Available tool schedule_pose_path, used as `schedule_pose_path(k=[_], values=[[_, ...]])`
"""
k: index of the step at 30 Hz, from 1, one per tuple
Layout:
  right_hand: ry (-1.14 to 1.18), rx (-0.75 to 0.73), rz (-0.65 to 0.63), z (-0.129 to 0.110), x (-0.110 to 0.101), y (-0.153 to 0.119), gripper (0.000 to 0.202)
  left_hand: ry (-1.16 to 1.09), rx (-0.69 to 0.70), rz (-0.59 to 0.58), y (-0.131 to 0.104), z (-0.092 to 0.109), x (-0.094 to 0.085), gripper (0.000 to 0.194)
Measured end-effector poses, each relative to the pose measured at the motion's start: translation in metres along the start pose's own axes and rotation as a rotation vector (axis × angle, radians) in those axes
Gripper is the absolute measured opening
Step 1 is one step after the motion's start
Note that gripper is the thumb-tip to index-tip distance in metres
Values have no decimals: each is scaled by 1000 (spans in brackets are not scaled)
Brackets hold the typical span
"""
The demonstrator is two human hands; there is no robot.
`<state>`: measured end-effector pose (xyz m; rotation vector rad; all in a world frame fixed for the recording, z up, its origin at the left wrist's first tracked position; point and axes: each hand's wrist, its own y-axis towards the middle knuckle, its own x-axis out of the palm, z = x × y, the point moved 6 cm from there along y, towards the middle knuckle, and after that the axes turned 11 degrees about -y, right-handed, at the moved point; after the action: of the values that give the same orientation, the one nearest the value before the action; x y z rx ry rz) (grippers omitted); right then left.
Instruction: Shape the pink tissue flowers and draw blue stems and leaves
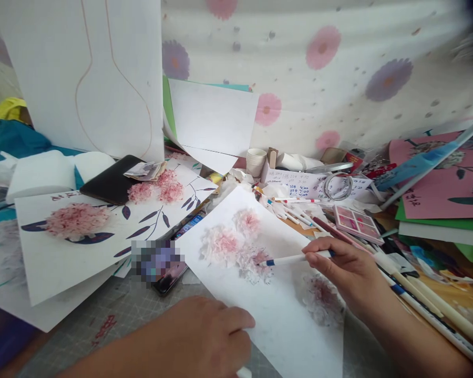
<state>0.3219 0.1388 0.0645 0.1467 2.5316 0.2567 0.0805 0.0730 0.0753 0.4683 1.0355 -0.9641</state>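
Right hand: the right hand (345,265) pinches a white pen (295,258) between thumb and fingertips, the fingers pressed together around its barrel.
Pen: it lies almost level, its blue-banded tip pointing left and touching the pink flowers (236,244) on the white sheet (268,310).
Left hand: the left hand (205,336) rests on the near left edge of that sheet, fingers curled together into a loose fist; a small white object shows just below it, and I cannot tell whether the hand grips it.
White sheet: it lies tilted on the grey cutting mat (114,315), in front of the person, between the two hands.
Flowers: three fluffy pink blooms sit in a cluster on the upper half of the sheet; a fainter one lies beneath the right wrist.
Second sheet: another flower picture (102,226) with dark leaves lies to the left, well apart from the hands.
Black case: a dark flat case (110,181) rests on the far edge of that picture.
Makeup palette: a pink palette (357,223) sits just beyond the right hand, among loose pens.
Tape roll: a clear tape roll (338,186) stands behind the palette.
Pink card: a pink card (445,178) with painted flowers lies at the far right.
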Motion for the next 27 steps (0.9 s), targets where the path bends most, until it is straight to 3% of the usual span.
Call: schedule_pose_path(k=[13,16,20,27], values=[[19,-8,54,8,-9,5,25,48,32,-37,-3,-1,4,10],[-65,-9,76,7,-12,6,32,131,89,-34,-2,-1,8,9],[-170,11,64,6,-14,7,50,184,129,-1,-1,-8,15,25],[-207,-2,47,0,-13,8,57,147,99,-37,-4,-4,10,16]])
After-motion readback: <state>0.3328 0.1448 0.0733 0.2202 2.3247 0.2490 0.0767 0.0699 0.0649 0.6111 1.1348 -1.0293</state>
